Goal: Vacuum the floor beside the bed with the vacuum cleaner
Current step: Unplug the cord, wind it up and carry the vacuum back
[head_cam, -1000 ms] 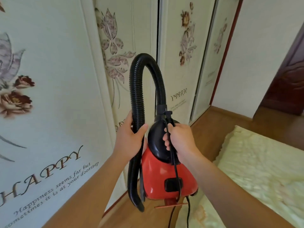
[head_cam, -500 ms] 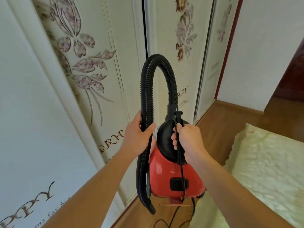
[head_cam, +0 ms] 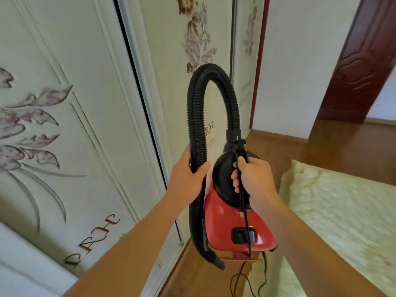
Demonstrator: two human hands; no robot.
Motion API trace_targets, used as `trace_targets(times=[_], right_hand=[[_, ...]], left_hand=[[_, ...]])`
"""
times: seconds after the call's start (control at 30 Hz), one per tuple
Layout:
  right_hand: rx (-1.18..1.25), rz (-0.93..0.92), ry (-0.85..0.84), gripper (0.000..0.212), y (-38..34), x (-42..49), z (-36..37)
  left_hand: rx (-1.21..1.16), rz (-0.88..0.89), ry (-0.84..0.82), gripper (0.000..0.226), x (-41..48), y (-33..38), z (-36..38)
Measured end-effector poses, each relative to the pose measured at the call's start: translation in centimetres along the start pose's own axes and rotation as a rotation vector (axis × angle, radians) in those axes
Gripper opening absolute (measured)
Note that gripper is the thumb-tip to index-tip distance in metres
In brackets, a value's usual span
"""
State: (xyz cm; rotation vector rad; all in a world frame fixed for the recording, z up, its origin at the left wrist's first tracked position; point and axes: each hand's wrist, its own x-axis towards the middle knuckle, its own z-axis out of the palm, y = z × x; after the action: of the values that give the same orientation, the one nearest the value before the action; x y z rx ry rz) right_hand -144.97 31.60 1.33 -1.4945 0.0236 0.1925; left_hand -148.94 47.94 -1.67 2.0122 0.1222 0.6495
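A small red vacuum cleaner with a black top hangs in the air in front of me. My right hand grips its black handle together with the black power cord. A ribbed black hose arches up from the top and comes down on the left. My left hand grips that hose, and its nozzle end hangs below the body. The wooden floor beside the bed runs as a narrow strip below.
Tall sliding wardrobe doors with flower prints stand close on the left. The bed with its pale yellow cover fills the right. Loose cord trails on the floor. A dark red door frame and more wooden floor lie ahead on the right.
I have moved forward along the wardrobe; its doors slid leftward in view and the door frame came closer. Both hands keep the same hold on the vacuum and hose.
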Motion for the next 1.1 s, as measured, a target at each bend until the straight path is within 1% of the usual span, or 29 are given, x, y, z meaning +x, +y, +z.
trace_targets(times=[0.1, 0.37, 0.5, 0.67, 0.8, 0.9, 1.1], right_hand=[[-0.027, -0.008, 0.069, 0.030, 0.6, 3.9, -0.1], [-0.116, -0.014, 0.218, 0.037, 1.4, 15.5, 2.3], [-0.101, -0.041, 0.303, 0.040, 0.6, 20.4, 2.9], [-0.090, -0.044, 0.387, 0.040, -0.2, 25.7, 1.8], [-0.091, -0.027, 0.408, 0.041, 0.1, 30.8, -0.4], [-0.094, 0.000, 0.408, 0.042, 0.2, 35.7, -2.7], [-0.087, 0.003, 0.337, 0.042, -2.3, 45.3, -8.0]], left_hand=[[-0.061, 0.019, -0.069, 0.054, 3.6, -2.0, 2.2], [-0.153, 0.041, -0.214, 0.042, 15.6, -8.3, 5.5], [-0.202, 0.086, -0.287, 0.044, 21.6, -9.6, 7.8], [-0.215, 0.158, -0.352, 0.049, 27.4, -10.3, 11.7], [-0.179, 0.153, -0.374, 0.052, 31.4, -11.3, 15.5], [-0.175, 0.127, -0.384, 0.048, 34.3, -12.1, 19.2], [-0.149, 0.084, -0.323, 0.047, 41.4, -11.0, 27.2]])
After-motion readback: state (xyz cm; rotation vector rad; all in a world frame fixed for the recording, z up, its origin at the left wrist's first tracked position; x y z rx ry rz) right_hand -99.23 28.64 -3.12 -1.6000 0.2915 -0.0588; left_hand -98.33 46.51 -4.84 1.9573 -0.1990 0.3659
